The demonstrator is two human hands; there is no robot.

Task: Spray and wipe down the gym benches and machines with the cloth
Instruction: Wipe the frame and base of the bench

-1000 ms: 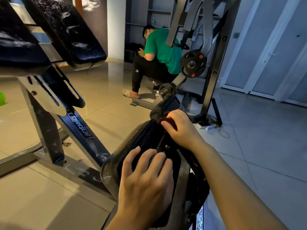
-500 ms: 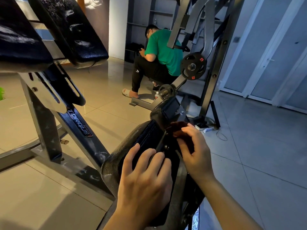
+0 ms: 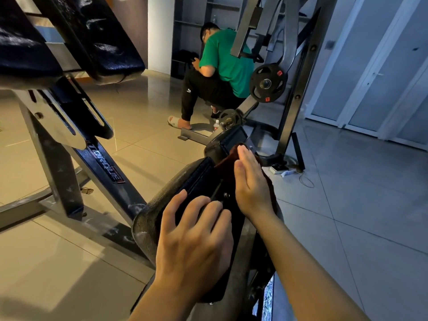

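Observation:
A dark padded bench part on a metal frame runs from the bottom centre away from me. My left hand lies flat on its near end, fingers spread over the black underside panel. My right hand presses a dark red cloth flat against the frame's right side, fingers straight and pointing away. Most of the cloth is hidden under that hand. No spray bottle is in view.
A second bench with black pads on a grey frame stands at the left. A person in a green shirt crouches ahead by a plate-loaded machine. A power strip and cable lie on the tiled floor at right.
My right hand slid the cloth from the top of the frame down its right side, then turned flat with fingers extended forward. My left hand stayed on the pad.

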